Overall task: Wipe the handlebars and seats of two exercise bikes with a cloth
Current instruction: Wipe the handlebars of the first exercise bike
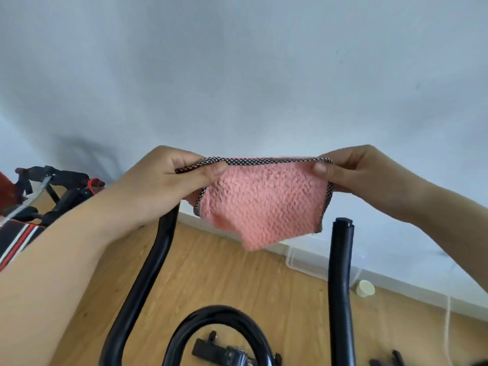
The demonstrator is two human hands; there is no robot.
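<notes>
Squarely in the middle of the frame hangs a pink cloth [264,202] with a waffle-like weave and a black-and-white dotted trim, its top edge pulled into a nearly straight line. The left hand [169,186] pinches the upper left corner, thumb pressed on the near face and the other fingers curled behind. The right hand [356,170] pinches the upper right corner in the same way. The two hands are spread apart by the width of the cloth, and the rest of it droops freely between and below them.

Below the cloth rise the black handlebars of the near bike: a left bar [148,273] whose top end is hidden behind the left hand and the cloth's corner, a right bar [340,273] standing apart from the cloth's lower right corner, and a curved centre loop [219,313] at the bottom of the frame. Whether the cloth touches the left bar cannot be told.

At the left edge stands a second bike [66,188], black with red details, with a braided cable [31,199] and striped fabric [15,236] beside it. Underneath is a wooden floor [211,273]; a small pale cup [365,288] lies near the foot of the plain grey-white wall [237,75] that fills the upper half.
</notes>
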